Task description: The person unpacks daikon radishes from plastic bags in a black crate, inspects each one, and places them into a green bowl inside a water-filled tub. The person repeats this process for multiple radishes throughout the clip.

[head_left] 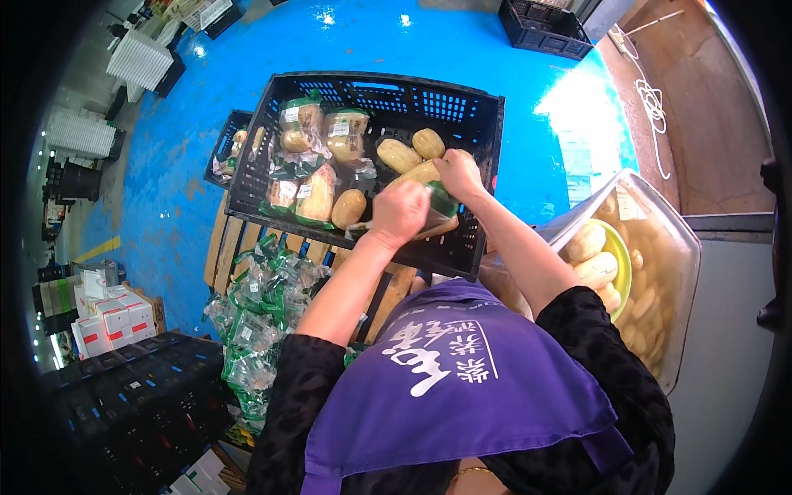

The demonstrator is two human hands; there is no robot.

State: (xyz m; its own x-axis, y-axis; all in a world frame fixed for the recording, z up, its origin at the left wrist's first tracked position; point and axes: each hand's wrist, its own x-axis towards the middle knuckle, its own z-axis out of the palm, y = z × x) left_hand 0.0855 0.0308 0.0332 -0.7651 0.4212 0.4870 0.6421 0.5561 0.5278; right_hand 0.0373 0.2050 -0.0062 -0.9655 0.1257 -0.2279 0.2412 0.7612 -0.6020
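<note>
A black plastic crate (363, 225) stands before me, with several bagged and loose pale lotus roots inside. Both my hands are closed over its right part. My left hand (402, 211) is a fist around the edge of a clear and green plastic bag (442, 200). Just right and farther away, my right hand (460, 175) grips the same bag, fingers curled; its exact hold is partly hidden. A peeled-looking lotus root (421, 173) lies between and beyond the hands. Two loose lotus roots (398, 154) rest farther back, and bagged ones (315, 194) fill the crate's left side.
Crumpled green and clear bags (254, 330) are heaped left of me beside a wooden pallet (221, 257). At right, a large tub (691, 272) holds lotus roots in cloudy water with a green basin (620, 257). Stacked black crates (140, 404) stand lower left; the blue floor looks wet.
</note>
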